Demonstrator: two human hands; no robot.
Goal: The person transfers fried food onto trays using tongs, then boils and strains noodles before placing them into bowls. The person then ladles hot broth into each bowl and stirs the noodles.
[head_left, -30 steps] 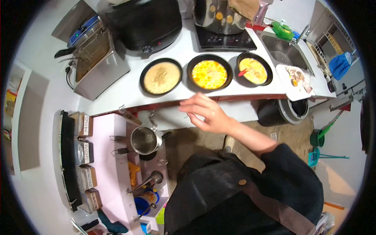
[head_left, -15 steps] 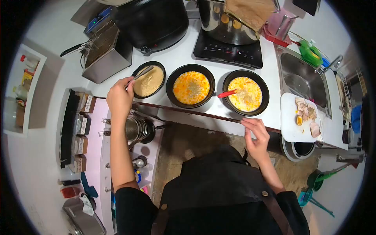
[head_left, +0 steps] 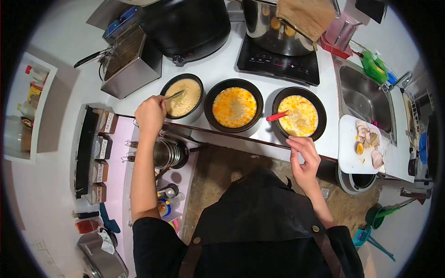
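My left hand (head_left: pixel 150 113) pinches the handle of a metal spoon (head_left: pixel 174 95) at the near left rim of the left black bowl (head_left: pixel 200 101). The spoon's tip is in tan, cloudy broth (head_left: pixel 184 104). Beside it stands the middle black bowl (head_left: pixel 257 116), filled with pale soup and orange-yellow droplets. A red-handled utensil (head_left: pixel 277 116) rests in the right black bowl (head_left: pixel 321 125), which holds similar soup. My right hand (head_left: pixel 304 162) hovers at the counter edge by that bowl, its fingers loosely bent and apart, gripping nothing. Whether its fingertips touch the bowl, I cannot tell.
Behind the bowls are a steel fryer (head_left: pixel 132 69), a large black cooker (head_left: pixel 185 32) and a steel pot (head_left: pixel 278 34) on an induction hob (head_left: pixel 278 65). To the right, a white cutting board (head_left: pixel 354 157) with sliced meat and egg lies beside the sink (head_left: pixel 364 95).
The spoon's tip has come down into the tan broth with my left hand. The scene has shifted slightly right in view. My right hand stays nearly still.
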